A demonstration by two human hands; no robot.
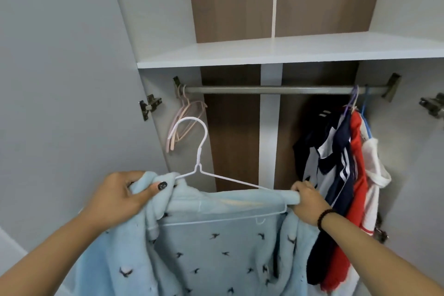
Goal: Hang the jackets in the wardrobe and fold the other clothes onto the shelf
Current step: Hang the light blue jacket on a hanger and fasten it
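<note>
— Fingers?
— Left hand [120, 196] pinching blue jacket [216, 247] at one shoulder; right hand [306, 199] curled round other shoulder and white hanger [204, 163].
— Position?
— Below rail [269, 90], hook free. Open stretch between pink hangers [179, 125] and hung clothes [341, 175].

Both forearms are bare without sleeves, the left hand [120, 196] has dark nail polish, and the right hand [306, 202] has a dark bead bracelet [324, 218] on its wrist.
</note>
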